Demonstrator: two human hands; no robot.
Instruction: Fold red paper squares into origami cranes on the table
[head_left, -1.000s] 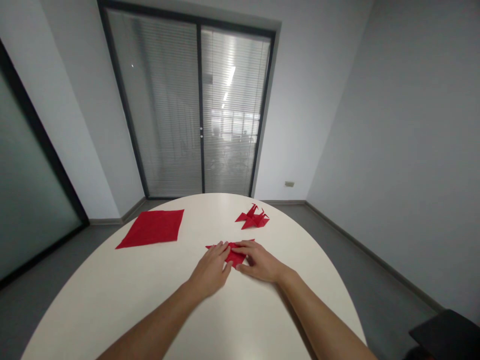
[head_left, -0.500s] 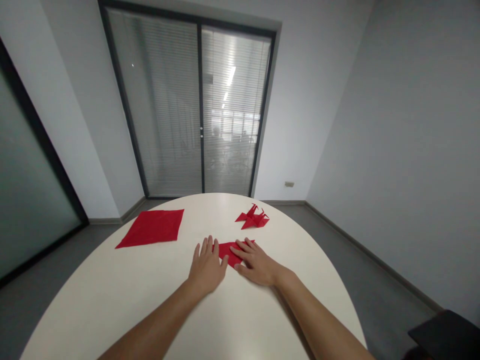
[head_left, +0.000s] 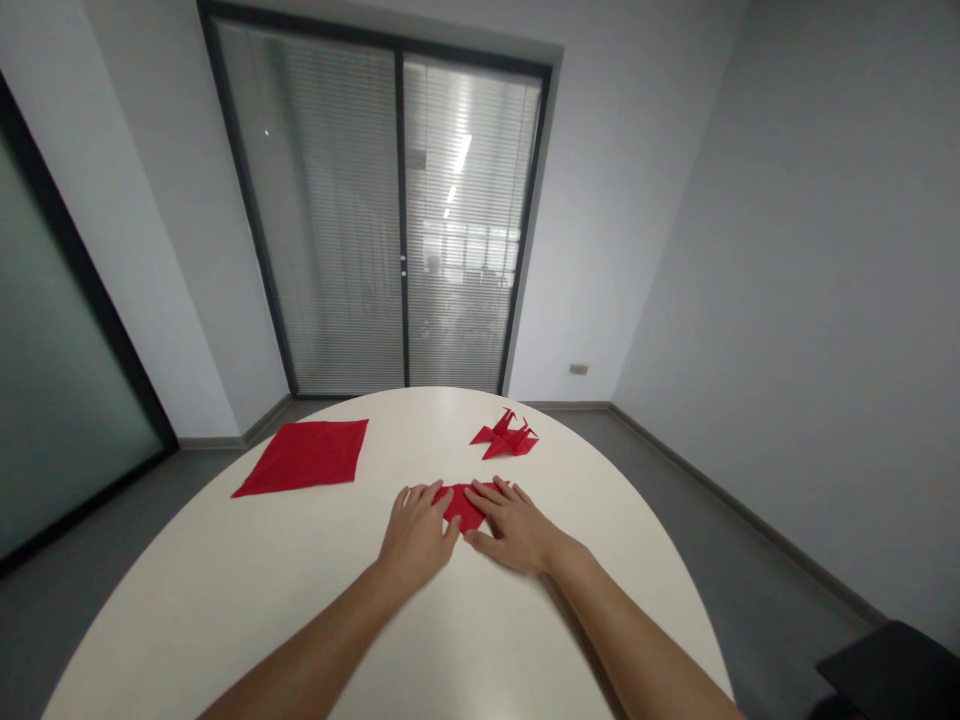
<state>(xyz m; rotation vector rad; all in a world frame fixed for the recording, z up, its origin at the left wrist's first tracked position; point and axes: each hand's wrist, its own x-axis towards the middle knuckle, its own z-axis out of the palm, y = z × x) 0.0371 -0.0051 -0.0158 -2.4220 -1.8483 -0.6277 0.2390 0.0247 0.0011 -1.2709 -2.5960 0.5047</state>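
A small folded piece of red paper [head_left: 463,505] lies on the white round table [head_left: 225,600], between my two hands. My left hand [head_left: 416,535] rests flat on the paper's left part, fingers stretched forward and pressing down. My right hand [head_left: 512,525] lies flat on its right part, fingers pointing left across the paper. Most of the paper is hidden under the fingers. Neither hand grips it.
A flat stack of red square sheets [head_left: 305,455] lies at the table's far left. Finished red paper cranes [head_left: 506,437] sit at the far right. Beyond the table are glass doors with blinds [head_left: 390,220]. A dark object [head_left: 892,665] is at the lower right.
My left hand slid left off the paper's middle, then came back right onto it. My right hand stayed on the paper's right side, shifting slightly.
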